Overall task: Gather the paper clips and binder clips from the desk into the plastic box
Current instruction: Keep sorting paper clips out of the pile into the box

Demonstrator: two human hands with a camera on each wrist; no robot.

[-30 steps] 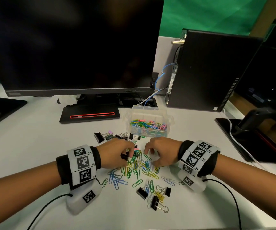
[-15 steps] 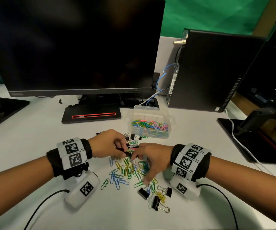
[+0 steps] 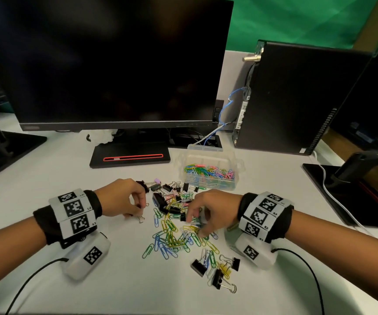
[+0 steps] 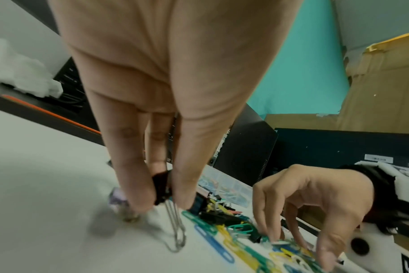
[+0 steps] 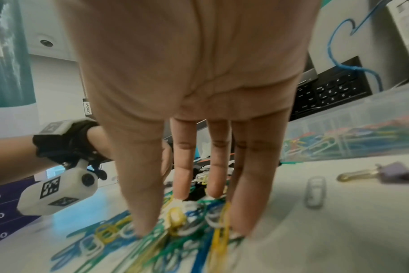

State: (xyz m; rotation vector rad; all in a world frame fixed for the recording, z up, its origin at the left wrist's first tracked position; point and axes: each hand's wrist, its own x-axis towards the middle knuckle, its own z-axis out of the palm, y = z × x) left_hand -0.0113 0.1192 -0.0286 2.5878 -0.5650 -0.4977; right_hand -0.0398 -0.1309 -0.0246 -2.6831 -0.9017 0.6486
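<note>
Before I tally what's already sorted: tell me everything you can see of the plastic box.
The plastic box is small, clear and rectangular, open on top, no lid visible. It stands upright on the white desk, between the monitor base and the computer tower, beyond the loose clips. Coloured paper clips cover its bottom. Neither hand touches it.

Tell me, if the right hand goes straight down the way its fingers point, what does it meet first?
The right hand points down at the pile of colored paper clips. Its fingertips already seem to touch them, so it would likely press the clips against the desk.
</note>
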